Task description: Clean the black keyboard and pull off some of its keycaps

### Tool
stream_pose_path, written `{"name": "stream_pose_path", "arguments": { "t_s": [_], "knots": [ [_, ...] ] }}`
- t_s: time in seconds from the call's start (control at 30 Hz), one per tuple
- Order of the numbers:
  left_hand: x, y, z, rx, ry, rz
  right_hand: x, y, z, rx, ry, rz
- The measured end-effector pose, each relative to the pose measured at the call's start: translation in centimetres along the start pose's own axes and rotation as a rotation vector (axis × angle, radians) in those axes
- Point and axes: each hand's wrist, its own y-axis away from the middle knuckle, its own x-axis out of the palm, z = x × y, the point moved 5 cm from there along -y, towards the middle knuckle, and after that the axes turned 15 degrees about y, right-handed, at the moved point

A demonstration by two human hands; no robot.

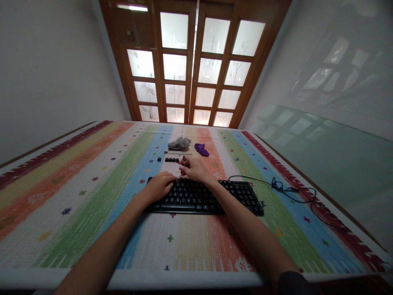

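Note:
A black keyboard (184, 200) lies across the striped tablecloth, its long side towards me. My left hand (161, 185) is closed over the keyboard's upper left part, fingers at the far edge and thumb by the keys. Above the top row, my right hand (195, 169) pinches a thin, metallic-looking tool (184, 159); it stands nearly upright with its lower end near the keys, and its exact kind is unclear. Just beyond the keyboard sits a row of several loose black keycaps (172, 160). One more keycap (159, 159) lies apart to the left.
Farther back are a crumpled grey cloth (179, 143), a thin rod (181, 154) and a small purple cloth (202, 149). A black cable (282, 187) runs from the keyboard to the right, partly tangled. White walls flank the table; wooden glazed doors (192, 61) stand behind it.

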Motion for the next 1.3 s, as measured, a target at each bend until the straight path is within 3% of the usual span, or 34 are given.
{"name": "stream_pose_path", "arguments": {
  "t_s": [0.6,0.8,0.97,1.13,1.3],
  "knots": [
    [0.0,-0.1,0.1,-0.009,0.014,-0.011,0.1,-0.6,-0.1,-0.001,-0.005,0.045],
    [0.0,-0.1,0.1,-0.009,0.017,-0.015,0.9,-1.0,-1.6,0.133,-0.217,0.082],
    [-0.1,-0.1,0.0,0.008,0.025,-0.019,0.6,-0.7,-2.1,0.138,-0.317,0.103],
    [-0.1,0.0,0.2,0.019,0.037,-0.026,-0.6,-0.3,-2.0,0.083,-0.414,0.037],
    [-0.3,0.1,0.4,-0.016,0.076,-0.043,-1.3,0.3,-1.9,-0.032,-0.46,0.054]
  ]
}}
